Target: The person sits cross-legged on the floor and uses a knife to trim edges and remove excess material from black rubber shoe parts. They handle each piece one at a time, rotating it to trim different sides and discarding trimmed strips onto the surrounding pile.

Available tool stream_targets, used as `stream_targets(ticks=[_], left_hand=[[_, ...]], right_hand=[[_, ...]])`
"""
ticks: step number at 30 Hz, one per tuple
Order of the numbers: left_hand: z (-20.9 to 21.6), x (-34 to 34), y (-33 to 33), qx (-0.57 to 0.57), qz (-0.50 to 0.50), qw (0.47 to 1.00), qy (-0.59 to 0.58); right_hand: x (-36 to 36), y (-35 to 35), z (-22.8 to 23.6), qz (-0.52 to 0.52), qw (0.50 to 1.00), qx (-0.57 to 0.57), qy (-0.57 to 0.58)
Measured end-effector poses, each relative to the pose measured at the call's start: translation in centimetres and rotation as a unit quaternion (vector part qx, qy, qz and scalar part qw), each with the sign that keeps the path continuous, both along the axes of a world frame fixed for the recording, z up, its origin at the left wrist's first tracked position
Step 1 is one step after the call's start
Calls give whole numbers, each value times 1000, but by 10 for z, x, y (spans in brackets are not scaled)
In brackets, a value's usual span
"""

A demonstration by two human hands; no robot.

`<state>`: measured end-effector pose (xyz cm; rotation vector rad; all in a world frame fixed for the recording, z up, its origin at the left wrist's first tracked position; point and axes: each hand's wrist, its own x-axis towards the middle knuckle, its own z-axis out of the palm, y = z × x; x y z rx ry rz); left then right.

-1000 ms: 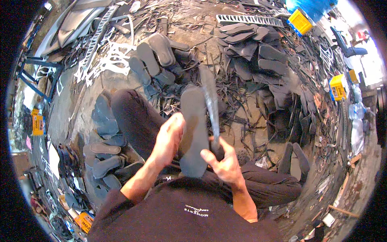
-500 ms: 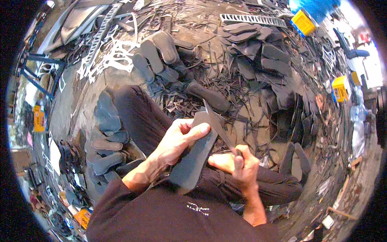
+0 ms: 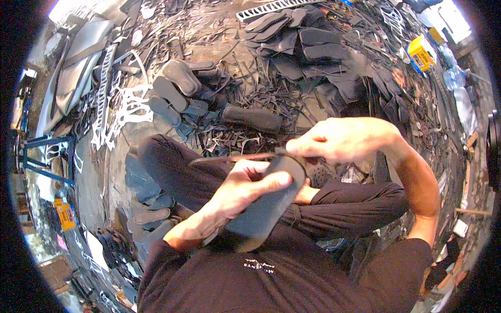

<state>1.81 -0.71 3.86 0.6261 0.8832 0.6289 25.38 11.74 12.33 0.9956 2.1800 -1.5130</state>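
My left hand (image 3: pixel 235 194) grips a dark grey shoe sole (image 3: pixel 263 211) slantwise over my lap, with the thumb flat on its upper face. One end of the sole points away from me, and the other rests near my shirt. My right hand (image 3: pixel 344 140) is closed on a knife at the sole's far end. The knife's long blade (image 3: pixel 229 158), blurred by motion, reaches left past that end. The handle is mostly hidden in my fingers. Whether the edge touches the sole I cannot tell.
Dark soles (image 3: pixel 177 81) are heaped beyond my knee, with another pile (image 3: pixel 319 44) farther right and more soles (image 3: pixel 152 215) at my left. A single sole (image 3: pixel 252 119) lies among dark trimmings. White cut-out scraps (image 3: pixel 125 115), a blue frame (image 3: pixel 48 160) and a yellow box (image 3: pixel 421 53) stand farther out.
My right hand has swung up and forward to the sole's far end, and the blade has turned to point left. The left hand still holds the sole. The view has shifted.
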Motion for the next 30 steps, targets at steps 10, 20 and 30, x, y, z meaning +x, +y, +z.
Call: stream_targets(ticks=[10,20,30], left_hand=[[-69,-40,8,69,510,854,73],[-65,-34,-2,23,562,827,-1],[-100,-54,-54,23,457,888,49]], right_hand=[[-41,-73,-152,-391,884,16,256],[-91,-162,-173,-367,879,186,242],[-118,-79,-169,-317,899,-141,268]])
